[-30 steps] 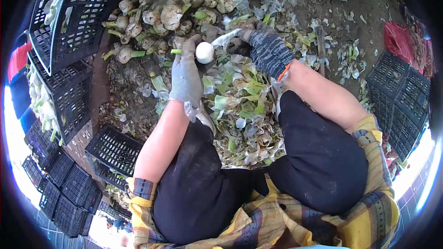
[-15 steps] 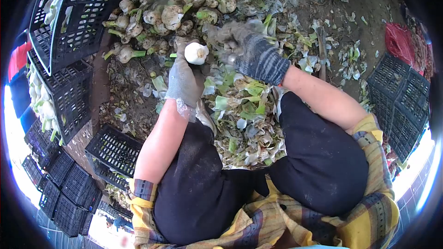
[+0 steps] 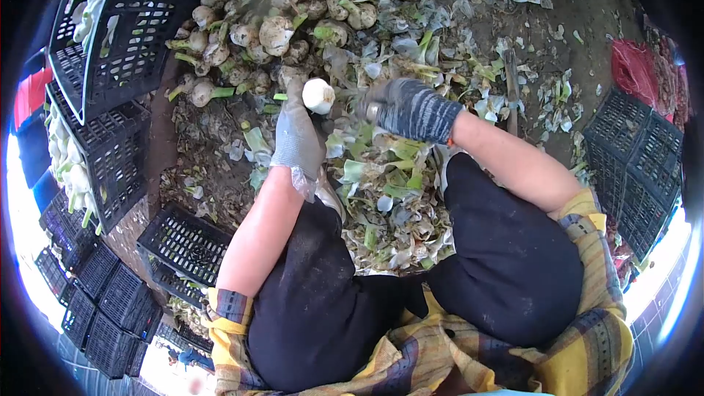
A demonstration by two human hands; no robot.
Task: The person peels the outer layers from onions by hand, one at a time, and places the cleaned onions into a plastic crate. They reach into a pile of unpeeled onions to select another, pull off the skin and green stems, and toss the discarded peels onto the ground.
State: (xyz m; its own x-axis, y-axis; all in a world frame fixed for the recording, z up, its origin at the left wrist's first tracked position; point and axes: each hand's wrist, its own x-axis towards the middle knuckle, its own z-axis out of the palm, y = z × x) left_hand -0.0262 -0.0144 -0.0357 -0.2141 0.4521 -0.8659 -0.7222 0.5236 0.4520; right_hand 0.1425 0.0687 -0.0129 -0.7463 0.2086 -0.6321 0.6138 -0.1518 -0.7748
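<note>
A clean white garlic bulb (image 3: 318, 96) is gripped in my left hand (image 3: 298, 128), which wears a light grey glove; a bit of green stem shows at its left side. To the right of the bulb, apart from it, my right hand (image 3: 400, 106) in a dark striped glove has its fingers curled; blur hides whether anything is between them. Beyond my hands lies a heap of soil-stained bulbs (image 3: 276, 35) with green stems. Peeled leaves and skins (image 3: 389, 198) are piled between my legs.
Black crates holding white bulbs (image 3: 114, 169) stand at the left, with an empty-looking black crate (image 3: 183, 243) below them. More black crates (image 3: 634, 154) and a red net bag (image 3: 635, 73) are at the right. A narrow stick (image 3: 511, 88) lies on the littered ground.
My right hand has shifted slightly down and right, with its fingers more curled. The bulb in my left hand has tilted and moved slightly to the right.
</note>
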